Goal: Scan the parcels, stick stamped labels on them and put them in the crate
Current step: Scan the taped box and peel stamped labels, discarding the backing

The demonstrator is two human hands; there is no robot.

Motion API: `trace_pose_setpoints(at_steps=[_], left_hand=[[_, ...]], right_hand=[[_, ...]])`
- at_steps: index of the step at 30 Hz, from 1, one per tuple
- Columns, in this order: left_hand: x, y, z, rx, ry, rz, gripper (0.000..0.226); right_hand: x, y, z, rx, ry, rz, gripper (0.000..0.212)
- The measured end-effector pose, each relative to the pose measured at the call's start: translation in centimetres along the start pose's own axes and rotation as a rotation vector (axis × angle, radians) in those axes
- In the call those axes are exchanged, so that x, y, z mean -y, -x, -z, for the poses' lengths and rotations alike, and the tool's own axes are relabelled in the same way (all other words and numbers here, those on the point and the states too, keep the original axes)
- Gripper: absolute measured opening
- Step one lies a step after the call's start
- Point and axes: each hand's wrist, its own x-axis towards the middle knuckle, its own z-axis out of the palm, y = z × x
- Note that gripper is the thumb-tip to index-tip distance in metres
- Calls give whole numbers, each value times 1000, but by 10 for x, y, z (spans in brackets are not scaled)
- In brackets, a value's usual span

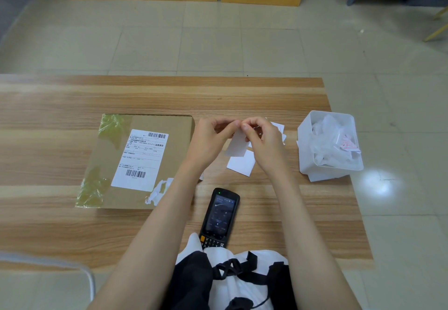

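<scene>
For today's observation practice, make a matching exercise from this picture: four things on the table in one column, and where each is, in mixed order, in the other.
Things:
1. cardboard parcel
2. handheld scanner
3. white bin
4. small white label

Places:
a. held between the fingertips of both hands
b. at the right end of the table
c. left of the hands, flat on the table
d. between the forearms, near the person

Pairs: 1-c, 2-d, 3-b, 4-a

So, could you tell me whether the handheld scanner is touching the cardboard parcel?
Apart. In the head view, bare table shows between the handheld scanner and the cardboard parcel.
</scene>
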Motion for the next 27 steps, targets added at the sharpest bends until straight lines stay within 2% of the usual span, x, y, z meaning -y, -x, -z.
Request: trace_pose_setpoints(at_steps=[3,7,12,15,18,21,23,27], left_hand=[[3,-2,0,18,13,6,16],[8,-4,-2,83,82,105,17],[13,-5,-1,118,50,223,46],[10,-5,0,111,87,219,46],[8,-5,0,73,112,199,30],[8,-4,2,-5,83,184,16],[8,-4,2,-23,60,179,11],[7,-2,0,-29,38,172,8]], right_hand=[[-1,0,0,15,-37,-11,11],[0,-2,0,64,-243,-115,18],[-1,-8,6,44,-422,-243,18],[-2,-11,10,33,-520,-293,19],[-3,-10,12,10,-515,-323,22],[-4,-6,12,67,-408,-277,18],[-5,-2,12,95,-322,-241,14],[-5,0,11,29,-259,-290,18]])
